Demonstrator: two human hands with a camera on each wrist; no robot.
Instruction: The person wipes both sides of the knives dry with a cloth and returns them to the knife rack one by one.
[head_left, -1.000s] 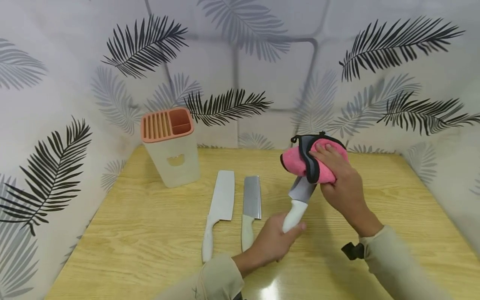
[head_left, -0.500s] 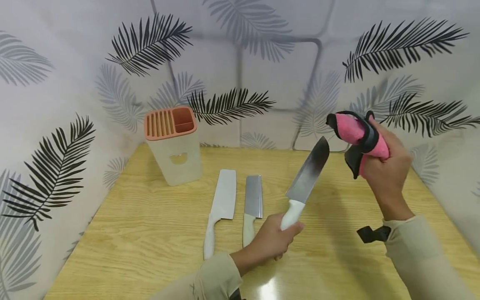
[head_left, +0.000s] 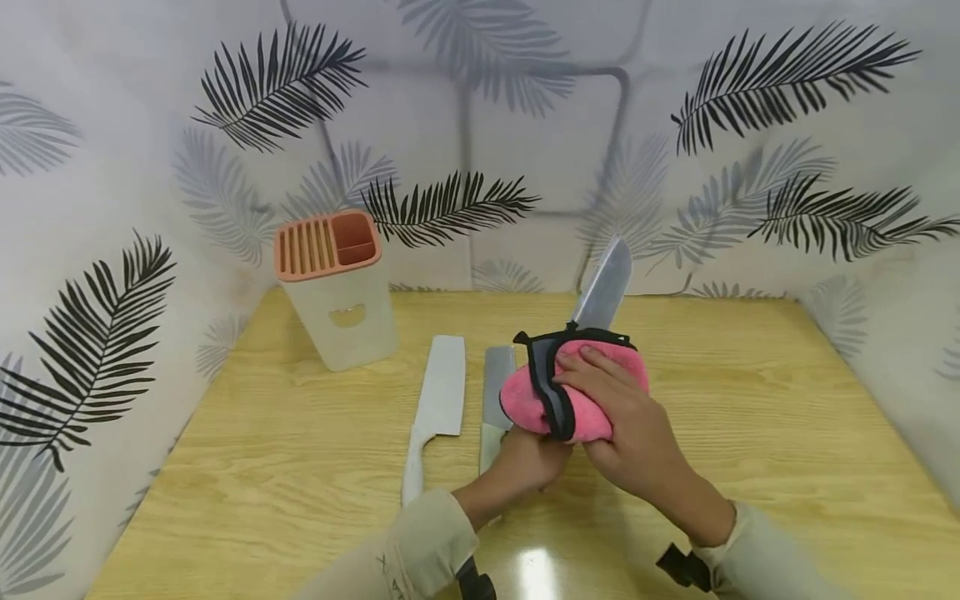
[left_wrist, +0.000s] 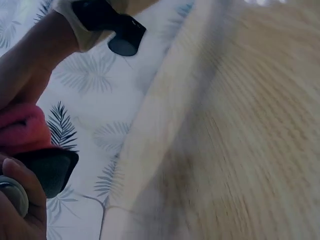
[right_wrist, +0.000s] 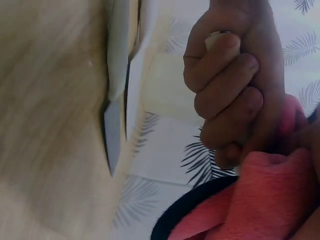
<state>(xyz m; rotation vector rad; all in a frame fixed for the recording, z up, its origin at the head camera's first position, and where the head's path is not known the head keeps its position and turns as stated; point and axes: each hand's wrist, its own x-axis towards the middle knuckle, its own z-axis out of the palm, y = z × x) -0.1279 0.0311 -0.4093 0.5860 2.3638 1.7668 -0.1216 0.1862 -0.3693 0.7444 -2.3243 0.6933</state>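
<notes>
My left hand point(head_left: 528, 458) grips the white handle of a kitchen knife point(head_left: 604, 283), whose blade points up and away above the table. In the right wrist view, the fingers point(right_wrist: 227, 107) of that hand are curled round the handle, and its butt end shows. A pink cloth point(head_left: 522, 398) with black and grey edging is in my right hand point(head_left: 633, 433), pressed over the lower blade close to the left hand. The cloth hides the blade's base and most of the handle. Part of the blade, with its tip, sticks out beyond the cloth.
A large cleaver point(head_left: 442, 383) and a smaller cleaver point(head_left: 497, 379) lie side by side on the wooden table point(head_left: 300, 450), left of the hands. A whitish knife holder point(head_left: 345, 342) with an orange slotted top stands at the back left. Leaf-patterned sheeting point(head_left: 525, 150) rises behind.
The right hand lifted the cloth off the blade to the right half a second ago. It has since come back left and down, onto the blade near the handle. The left hand has barely moved.
</notes>
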